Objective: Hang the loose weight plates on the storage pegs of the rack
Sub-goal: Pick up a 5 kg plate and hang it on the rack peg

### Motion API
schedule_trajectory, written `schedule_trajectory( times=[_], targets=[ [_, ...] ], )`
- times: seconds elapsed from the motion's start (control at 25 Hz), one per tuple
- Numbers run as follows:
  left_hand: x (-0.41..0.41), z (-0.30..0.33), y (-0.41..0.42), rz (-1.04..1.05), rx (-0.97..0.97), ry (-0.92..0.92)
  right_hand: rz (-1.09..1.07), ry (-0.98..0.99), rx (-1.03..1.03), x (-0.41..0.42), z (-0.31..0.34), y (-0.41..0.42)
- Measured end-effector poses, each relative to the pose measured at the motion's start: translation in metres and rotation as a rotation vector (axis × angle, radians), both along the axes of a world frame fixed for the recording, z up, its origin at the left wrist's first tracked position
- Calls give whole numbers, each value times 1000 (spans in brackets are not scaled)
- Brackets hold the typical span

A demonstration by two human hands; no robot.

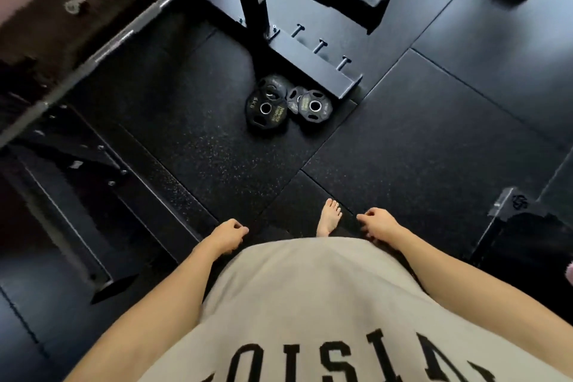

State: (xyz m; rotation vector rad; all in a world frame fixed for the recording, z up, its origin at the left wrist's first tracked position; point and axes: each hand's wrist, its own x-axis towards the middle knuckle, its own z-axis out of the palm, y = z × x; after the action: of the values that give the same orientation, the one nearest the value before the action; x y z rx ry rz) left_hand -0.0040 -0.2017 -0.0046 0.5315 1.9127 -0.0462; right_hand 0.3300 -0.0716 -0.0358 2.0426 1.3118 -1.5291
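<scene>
Several black weight plates lie in a loose pile on the rubber floor ahead of me: a larger plate point(266, 110) on the left and a smaller plate point(315, 106) on the right, each overlapping another plate behind it. Just beyond them runs the black rack base point(313, 67) with short storage pegs point(343, 63) sticking out along its side; the pegs are bare. My left hand point(228, 234) and my right hand point(378, 223) hang at my sides, fingers loosely curled, holding nothing, well short of the plates.
A barbell point(117, 40) crosses the upper left on the rack. A black bench frame point(77, 195) stands on the left. A dark equipment base point(511, 220) sits at the right. My bare foot point(330, 217) is on the black rubber floor tiles point(434, 139).
</scene>
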Motion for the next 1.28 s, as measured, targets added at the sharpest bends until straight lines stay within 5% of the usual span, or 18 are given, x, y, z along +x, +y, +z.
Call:
schedule_trajectory(
  times=[0.36, 0.76, 1.0, 1.28],
  targets=[
    [-27, 5, 126, 250, 8, 85, 274, 62, -38, -106, 26, 219],
    [-175, -57, 266, 299, -28, 14, 366, -23, -43, -268, -3, 368],
    [-237, -209, 357, 409, -87, -38, 519, -29, -7, -365, -138, 471],
    [-248, -464, 429, 726, -134, -49, 642, -104, 146, -445, -401, 562]
  ],
)
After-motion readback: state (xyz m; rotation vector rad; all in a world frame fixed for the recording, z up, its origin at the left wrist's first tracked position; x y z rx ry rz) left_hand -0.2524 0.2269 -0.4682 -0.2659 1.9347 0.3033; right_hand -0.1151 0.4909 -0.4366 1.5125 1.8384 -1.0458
